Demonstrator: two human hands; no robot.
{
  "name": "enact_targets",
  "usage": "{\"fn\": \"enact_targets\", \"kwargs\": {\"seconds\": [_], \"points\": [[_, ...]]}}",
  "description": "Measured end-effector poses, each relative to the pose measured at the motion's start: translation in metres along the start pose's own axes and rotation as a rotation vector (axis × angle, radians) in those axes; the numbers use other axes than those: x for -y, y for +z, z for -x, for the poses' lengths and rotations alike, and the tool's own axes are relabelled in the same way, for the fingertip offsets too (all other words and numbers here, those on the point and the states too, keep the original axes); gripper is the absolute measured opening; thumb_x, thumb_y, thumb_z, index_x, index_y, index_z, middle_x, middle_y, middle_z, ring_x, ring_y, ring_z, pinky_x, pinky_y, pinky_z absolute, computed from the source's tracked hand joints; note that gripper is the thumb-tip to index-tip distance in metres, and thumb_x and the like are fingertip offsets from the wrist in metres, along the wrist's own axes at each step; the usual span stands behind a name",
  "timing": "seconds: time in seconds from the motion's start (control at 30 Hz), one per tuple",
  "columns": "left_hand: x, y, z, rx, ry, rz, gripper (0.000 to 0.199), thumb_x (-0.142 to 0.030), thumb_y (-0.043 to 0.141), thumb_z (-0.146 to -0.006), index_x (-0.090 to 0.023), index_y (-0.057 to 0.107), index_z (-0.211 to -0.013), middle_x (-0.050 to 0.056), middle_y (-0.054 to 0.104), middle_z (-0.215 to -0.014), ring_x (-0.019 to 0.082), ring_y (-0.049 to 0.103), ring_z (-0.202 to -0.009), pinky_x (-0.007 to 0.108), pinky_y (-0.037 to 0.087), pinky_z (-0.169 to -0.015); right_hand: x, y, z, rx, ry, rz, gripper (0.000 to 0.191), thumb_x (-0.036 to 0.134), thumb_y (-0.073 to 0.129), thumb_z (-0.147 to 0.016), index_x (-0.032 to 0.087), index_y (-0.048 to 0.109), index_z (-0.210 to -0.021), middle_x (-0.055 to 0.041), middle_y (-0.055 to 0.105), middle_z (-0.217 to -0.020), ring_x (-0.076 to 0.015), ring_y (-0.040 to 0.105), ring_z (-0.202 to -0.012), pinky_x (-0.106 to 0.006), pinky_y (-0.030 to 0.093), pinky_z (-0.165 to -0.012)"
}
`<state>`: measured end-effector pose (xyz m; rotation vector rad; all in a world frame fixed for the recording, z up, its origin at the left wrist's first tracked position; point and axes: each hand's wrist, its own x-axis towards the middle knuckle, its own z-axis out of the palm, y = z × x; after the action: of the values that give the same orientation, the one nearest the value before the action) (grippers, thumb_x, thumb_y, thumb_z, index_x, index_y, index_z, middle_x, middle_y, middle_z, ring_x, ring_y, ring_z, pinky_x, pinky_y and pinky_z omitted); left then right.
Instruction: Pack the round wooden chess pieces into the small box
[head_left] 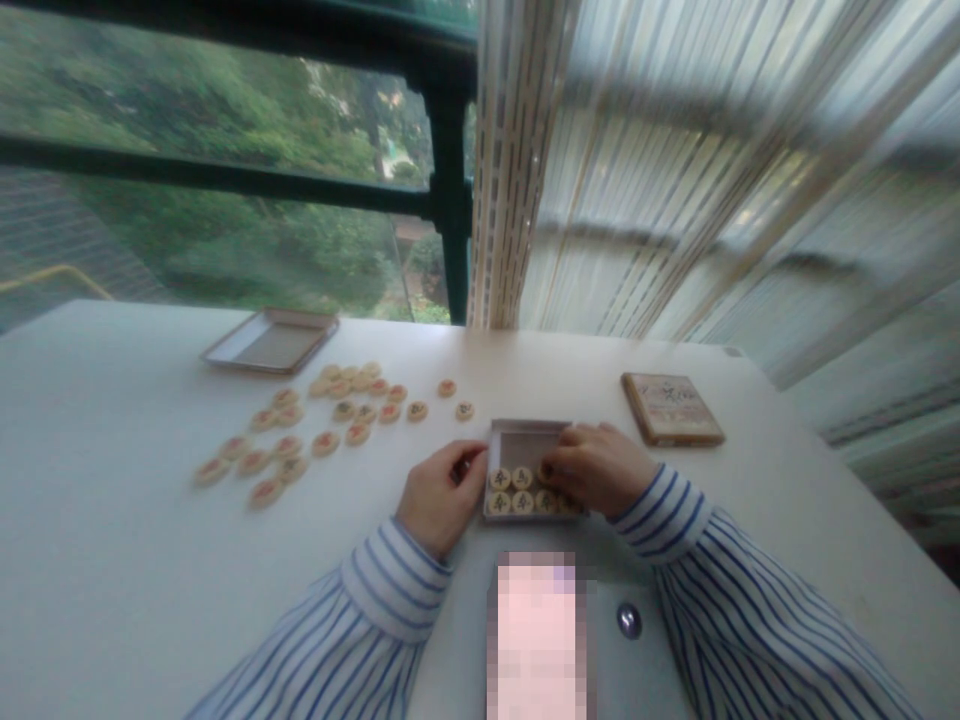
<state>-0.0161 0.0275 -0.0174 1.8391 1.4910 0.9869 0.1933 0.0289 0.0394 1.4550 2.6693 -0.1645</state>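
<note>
A shallow open box [529, 445] stands before me, with xiangqi pieces [523, 502] laid in rows along its near side, black characters facing up. At the box's left wall is my left hand [444, 498], its fingers curled in and their tips against the edge. My right hand [606, 468] reaches over the right side of the box, closed, with its fingertips on a round wooden xiangqi piece [544, 472] in the second row. The hand partly covers that piece and those at the right end. Many loose xiangqi pieces [325, 443], red and black, lie spread on the table to the left.
An empty box lid [274, 343] lies at the back left of the white table [135, 420]. A closed flat box [673, 408] sits to the right. Near me are a blurred-out phone-like rectangle [536, 640] and a small dark oval object [629, 621]. Window and curtain stand behind.
</note>
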Motion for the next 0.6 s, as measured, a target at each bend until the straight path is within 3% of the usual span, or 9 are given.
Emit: {"fn": "enact_targets", "kwargs": {"seconds": [0.23,0.6], "points": [[0.0005,0.0001,-0.0001,0.015,0.001,0.005,0.028,-0.036,0.046,-0.077,-0.018,0.063,-0.089,0.002,0.067,-0.075,0.013,0.058,-0.064,0.025,0.046,-0.063,-0.003,-0.0013,0.0023,0.0,-0.003,-0.021,0.023,0.031,0.048,-0.082,0.027,0.06,-0.1,-0.005,0.057,-0.092,-0.0166,0.049,-0.087,-0.028,0.027,-0.067],[0.0018,0.0003,0.0004,0.013,0.006,-0.011,0.027,-0.037,0.046,-0.078,-0.019,0.063,-0.088,0.001,0.066,-0.075,0.013,0.058,-0.065,0.025,0.045,-0.063,0.0003,-0.0011,0.0014,0.007,0.008,0.0,0.022,0.033,0.044,-0.083,0.027,0.062,-0.094,-0.0047,0.057,-0.09,-0.0175,0.048,-0.086,-0.029,0.025,-0.066]]}}
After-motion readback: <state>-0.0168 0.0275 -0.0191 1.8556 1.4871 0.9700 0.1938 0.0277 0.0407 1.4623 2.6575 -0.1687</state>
